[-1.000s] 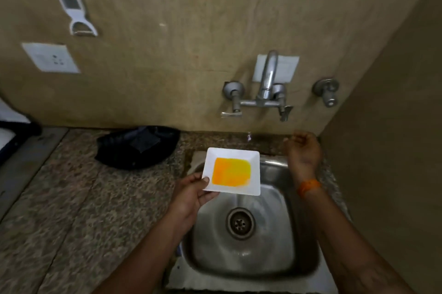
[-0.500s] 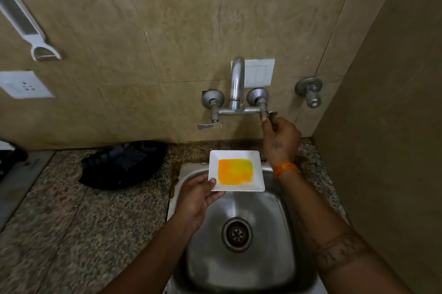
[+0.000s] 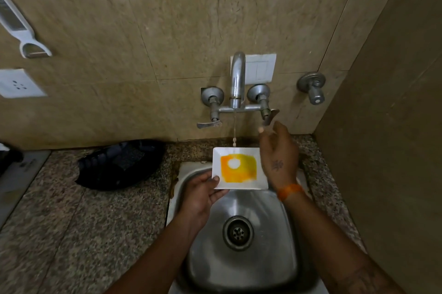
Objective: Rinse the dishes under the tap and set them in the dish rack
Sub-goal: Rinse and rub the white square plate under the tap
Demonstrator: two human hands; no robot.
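Note:
A small square white plate [image 3: 262, 182] with an orange-yellow stain is held level over the back of the steel sink [image 3: 210, 234]. My left hand [image 3: 203, 192] pinches its near left corner, thumb on top. A thin stream of water falls from the tap spout [image 3: 237, 78] onto the plate and has washed a round white spot into the stain. My right hand [image 3: 278, 152] hovers just below the right tap lever [image 3: 270, 115], fingers loosely apart, holding nothing. Its wrist wears an orange band. No dish rack is in view.
A black bag-like object [image 3: 119, 164] lies on the granite counter [image 3: 83, 234] left of the sink. A second valve [image 3: 313, 88] sticks out of the wall to the right. A side wall [image 3: 394, 150] closes the right. A white peeler [image 3: 21, 30] and socket [image 3: 16, 83] hang on the left wall.
My right hand rose to the right tap lever, turned it, then came off it. Water now runs onto the plate, clearing a spot in the stain. The left hand kept the plate under the spout.

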